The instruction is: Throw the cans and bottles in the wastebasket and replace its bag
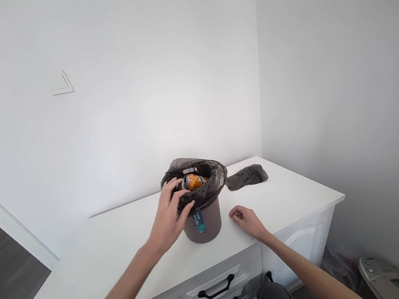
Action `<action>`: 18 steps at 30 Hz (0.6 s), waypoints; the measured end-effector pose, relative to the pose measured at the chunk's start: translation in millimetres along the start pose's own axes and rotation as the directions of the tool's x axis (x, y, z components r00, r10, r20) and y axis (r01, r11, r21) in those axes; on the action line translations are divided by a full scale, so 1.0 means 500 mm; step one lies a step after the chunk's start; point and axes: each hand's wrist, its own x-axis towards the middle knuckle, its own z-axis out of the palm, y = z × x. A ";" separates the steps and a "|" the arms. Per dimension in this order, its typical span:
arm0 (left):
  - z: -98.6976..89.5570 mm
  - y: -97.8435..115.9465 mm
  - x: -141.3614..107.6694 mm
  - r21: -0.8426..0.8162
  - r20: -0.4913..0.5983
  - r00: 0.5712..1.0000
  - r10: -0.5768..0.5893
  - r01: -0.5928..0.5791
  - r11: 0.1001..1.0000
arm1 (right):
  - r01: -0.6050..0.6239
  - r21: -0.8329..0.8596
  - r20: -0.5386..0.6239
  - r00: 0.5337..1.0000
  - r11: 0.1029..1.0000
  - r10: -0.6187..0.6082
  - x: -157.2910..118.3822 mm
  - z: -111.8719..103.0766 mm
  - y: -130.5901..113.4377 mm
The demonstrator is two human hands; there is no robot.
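A brown bin with a teal label stands on the white cabinet top, lined with a black plastic bag whose edge is folded over the rim. Inside the lined bin, near its mouth, lies an orange drink can, tilted, with its top end toward the left. My left hand is at the left side of the bin's mouth, fingers apart over the bag's edge and near the can; whether it touches the bag is unclear. To the right of the bin, my right hand rests on the cabinet top with its fingers curled and nothing visible in them.
A folded black plastic bag lies behind and right of the bin. White walls meet in a corner beyond the cabinet top. Drawers with black handles face me. On the floor at lower right sits a beige appliance.
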 end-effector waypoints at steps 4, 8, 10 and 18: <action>0.002 0.023 -0.002 0.014 -0.089 0.994 0.069 -0.068 0.998 | -0.041 0.069 0.035 0.999 0.997 0.038 -0.001 -0.002 -0.027; -0.009 0.055 -0.015 0.009 -0.109 0.991 0.079 -0.078 0.997 | -0.120 0.268 0.091 0.991 0.956 0.099 0.016 -0.023 -0.089; -0.014 0.073 -0.024 -0.007 -0.116 0.991 0.068 -0.069 0.998 | -0.201 0.476 0.121 0.979 0.856 0.162 0.031 -0.041 -0.134; -0.060 0.007 -0.033 -0.422 -0.208 0.789 -0.578 0.461 0.781 | -0.293 0.729 0.221 0.956 0.618 0.192 0.094 -0.118 -0.315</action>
